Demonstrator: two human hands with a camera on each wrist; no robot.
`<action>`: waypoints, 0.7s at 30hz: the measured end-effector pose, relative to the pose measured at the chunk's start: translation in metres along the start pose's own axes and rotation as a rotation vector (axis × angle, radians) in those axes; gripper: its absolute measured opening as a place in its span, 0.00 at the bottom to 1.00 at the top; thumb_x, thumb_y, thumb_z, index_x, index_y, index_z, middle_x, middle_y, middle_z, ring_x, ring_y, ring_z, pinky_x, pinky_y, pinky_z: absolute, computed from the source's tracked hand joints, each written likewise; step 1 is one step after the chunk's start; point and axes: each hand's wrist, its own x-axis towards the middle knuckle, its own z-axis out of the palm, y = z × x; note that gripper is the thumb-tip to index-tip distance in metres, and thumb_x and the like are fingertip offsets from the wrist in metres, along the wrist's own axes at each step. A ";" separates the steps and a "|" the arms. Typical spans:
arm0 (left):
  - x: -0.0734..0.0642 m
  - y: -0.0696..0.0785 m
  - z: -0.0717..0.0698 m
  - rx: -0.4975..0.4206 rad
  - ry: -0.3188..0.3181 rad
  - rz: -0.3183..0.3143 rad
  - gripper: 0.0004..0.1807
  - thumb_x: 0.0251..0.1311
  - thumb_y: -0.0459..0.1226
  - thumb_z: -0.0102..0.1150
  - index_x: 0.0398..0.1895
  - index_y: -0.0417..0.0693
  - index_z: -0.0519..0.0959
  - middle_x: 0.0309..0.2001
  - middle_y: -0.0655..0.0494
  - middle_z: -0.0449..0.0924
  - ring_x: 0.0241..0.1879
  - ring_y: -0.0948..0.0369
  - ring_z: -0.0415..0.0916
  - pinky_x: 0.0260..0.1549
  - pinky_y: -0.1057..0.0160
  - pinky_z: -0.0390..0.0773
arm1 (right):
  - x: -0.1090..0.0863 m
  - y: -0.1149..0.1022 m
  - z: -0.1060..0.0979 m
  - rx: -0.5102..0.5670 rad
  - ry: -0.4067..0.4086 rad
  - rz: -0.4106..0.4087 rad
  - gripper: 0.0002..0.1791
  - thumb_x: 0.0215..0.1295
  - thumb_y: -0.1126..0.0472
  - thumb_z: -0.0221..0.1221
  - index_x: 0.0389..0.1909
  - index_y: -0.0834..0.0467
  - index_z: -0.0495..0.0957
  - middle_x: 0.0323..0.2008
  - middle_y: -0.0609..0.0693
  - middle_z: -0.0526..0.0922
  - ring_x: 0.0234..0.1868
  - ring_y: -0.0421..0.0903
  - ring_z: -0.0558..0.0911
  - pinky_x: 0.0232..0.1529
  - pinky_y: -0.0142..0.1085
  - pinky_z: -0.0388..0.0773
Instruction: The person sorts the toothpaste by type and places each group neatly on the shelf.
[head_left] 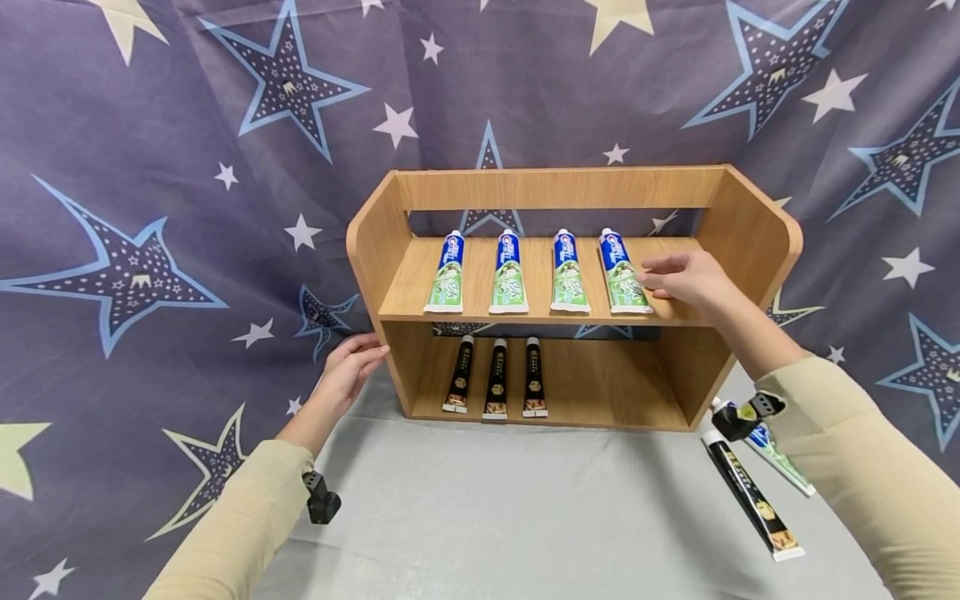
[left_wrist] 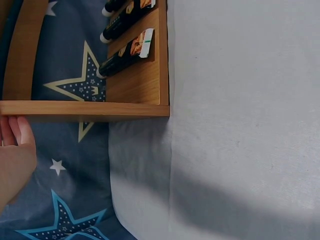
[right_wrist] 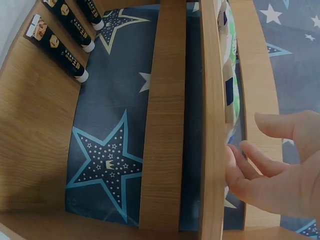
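A two-tier wooden shelf (head_left: 562, 317) carries several blue, white and green toothpaste tubes on its upper board. My right hand (head_left: 688, 278) is beside the rightmost of them, a toothpaste tube (head_left: 624, 275). In the right wrist view, thumb and fingers of that right hand (right_wrist: 280, 162) are spread apart with nothing between them; whether a fingertip touches the tube is unclear. My left hand (head_left: 349, 367) rests its fingers against the shelf's left side panel. The left wrist view shows this left hand (left_wrist: 15, 155) behind the panel edge (left_wrist: 85, 107). Three black toothpaste tubes (head_left: 497, 379) lie on the lower board.
On the grey tabletop (head_left: 510, 508), right of the shelf, lie another black toothpaste tube (head_left: 750, 492) and a blue-green toothpaste tube (head_left: 780, 458), partly hidden by my right sleeve. A star-patterned curtain (head_left: 187, 208) hangs behind the shelf.
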 end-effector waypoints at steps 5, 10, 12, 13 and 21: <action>0.000 0.000 0.001 -0.014 -0.002 -0.001 0.13 0.61 0.25 0.56 0.47 0.44 0.71 0.33 0.63 0.77 0.35 0.72 0.80 0.45 0.77 0.80 | -0.015 0.006 -0.004 -0.065 0.031 -0.082 0.29 0.66 0.51 0.59 0.62 0.65 0.70 0.61 0.65 0.74 0.43 0.36 0.79 0.51 0.30 0.75; 0.000 0.000 0.001 -0.021 0.005 -0.011 0.13 0.60 0.25 0.56 0.44 0.46 0.72 0.33 0.63 0.77 0.35 0.72 0.80 0.46 0.76 0.80 | -0.032 0.013 -0.005 -0.108 0.056 -0.125 0.28 0.65 0.49 0.60 0.59 0.63 0.74 0.51 0.54 0.84 0.42 0.32 0.76 0.44 0.26 0.73; 0.000 0.001 0.000 -0.029 0.005 -0.013 0.12 0.60 0.24 0.56 0.42 0.48 0.73 0.33 0.63 0.77 0.35 0.72 0.80 0.47 0.76 0.80 | -0.040 0.016 -0.006 -0.097 0.058 -0.141 0.27 0.64 0.50 0.61 0.58 0.63 0.75 0.42 0.40 0.85 0.35 0.25 0.74 0.37 0.19 0.73; 0.000 0.001 0.000 -0.034 0.004 -0.012 0.12 0.60 0.24 0.56 0.41 0.48 0.73 0.33 0.63 0.77 0.35 0.72 0.80 0.47 0.76 0.81 | -0.044 0.018 -0.006 -0.088 0.057 -0.151 0.27 0.64 0.50 0.61 0.57 0.64 0.75 0.38 0.34 0.84 0.33 0.24 0.74 0.35 0.18 0.74; 0.001 0.000 0.000 -0.033 0.003 -0.004 0.12 0.60 0.24 0.56 0.39 0.50 0.74 0.33 0.63 0.78 0.35 0.71 0.80 0.49 0.75 0.81 | -0.067 0.046 0.000 -0.094 0.036 -0.176 0.27 0.64 0.49 0.61 0.56 0.64 0.75 0.34 0.27 0.81 0.34 0.20 0.76 0.36 0.15 0.75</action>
